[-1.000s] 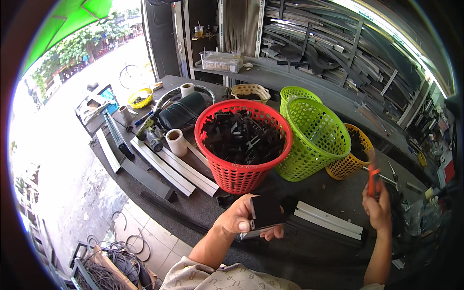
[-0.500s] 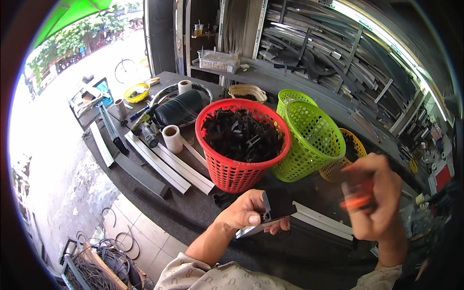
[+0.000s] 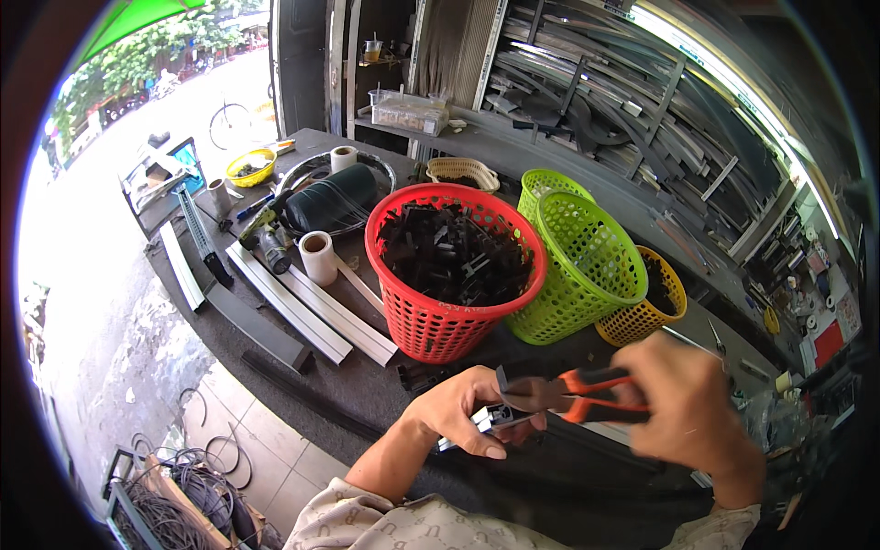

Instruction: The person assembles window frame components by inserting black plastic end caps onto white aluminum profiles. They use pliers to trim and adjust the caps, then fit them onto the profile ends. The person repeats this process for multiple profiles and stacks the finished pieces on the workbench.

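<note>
My left hand [image 3: 451, 414] is closed around a short dark profile piece [image 3: 496, 418], its pale cut end showing beside the thumb. In my right hand [image 3: 687, 394], smeared by motion, are pliers [image 3: 579, 400] with orange and black handles. Their blurred jaws point left and overlap the piece in the left hand; whether they grip it I cannot tell. Just beyond the hands stands a red perforated basket [image 3: 440, 321], heaped with small black parts [image 3: 458, 257]. Several loose black parts [image 3: 420, 376] lie at its foot.
Green baskets [image 3: 596, 275] and a yellow basket [image 3: 632, 323] stand right of the red one. White strips [image 3: 291, 307], a grey channel [image 3: 257, 325], a film roll [image 3: 318, 259] and a cordless drill [image 3: 270, 243] lie left. Coiled dark strips [image 3: 197, 486] sit on the floor.
My right hand has turned and brought the pliers left to the piece in my left hand. The left hand has tilted the piece, so its pale end now shows.
</note>
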Tool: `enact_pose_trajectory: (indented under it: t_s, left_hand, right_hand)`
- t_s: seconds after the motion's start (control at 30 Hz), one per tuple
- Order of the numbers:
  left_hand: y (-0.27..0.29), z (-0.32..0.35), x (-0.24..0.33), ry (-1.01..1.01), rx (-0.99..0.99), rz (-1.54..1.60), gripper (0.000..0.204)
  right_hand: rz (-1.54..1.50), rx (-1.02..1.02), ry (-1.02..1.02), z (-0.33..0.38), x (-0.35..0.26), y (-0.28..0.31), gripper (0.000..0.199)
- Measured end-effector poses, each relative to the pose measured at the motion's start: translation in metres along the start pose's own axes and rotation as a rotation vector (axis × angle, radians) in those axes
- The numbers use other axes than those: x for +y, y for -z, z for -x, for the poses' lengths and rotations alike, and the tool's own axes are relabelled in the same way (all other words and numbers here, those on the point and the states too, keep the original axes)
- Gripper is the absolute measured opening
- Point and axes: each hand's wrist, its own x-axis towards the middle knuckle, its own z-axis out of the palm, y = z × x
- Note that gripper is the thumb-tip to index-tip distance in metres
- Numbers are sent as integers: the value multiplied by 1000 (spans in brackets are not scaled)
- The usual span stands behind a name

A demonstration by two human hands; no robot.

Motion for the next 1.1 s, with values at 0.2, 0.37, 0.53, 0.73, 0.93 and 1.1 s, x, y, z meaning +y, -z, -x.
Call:
enact_pose_trajectory:
  t_s: [0.2, 0.37, 0.53, 0.73, 0.93, 1.1]
  left_hand:
    - [2, -3, -5, -33, -16, -22, 44]
    - [4, -4, -5, -34, -31, -51, 42]
    - [1, -3, -2, 15, 26, -56, 40]
    - [2, -6, -1, -34, -36, -71, 40]
    - [1, -6, 0, 3, 41, -129, 41]
    - [2, -8, 2, 18, -43, -91, 37]
  right_hand:
    - [-178, 269, -15, -11, -5, -8, 8]
    - [-375, 556, -202, -16, 7, -3, 13]
    - [141, 45, 108, -10, 10, -5, 20]
    - [-896, 740, -260, 3, 24, -1, 5]
    - [-193, 313, -220, -16, 10, 12, 11]
    - [-228, 501, 42, -27, 5, -1, 17]
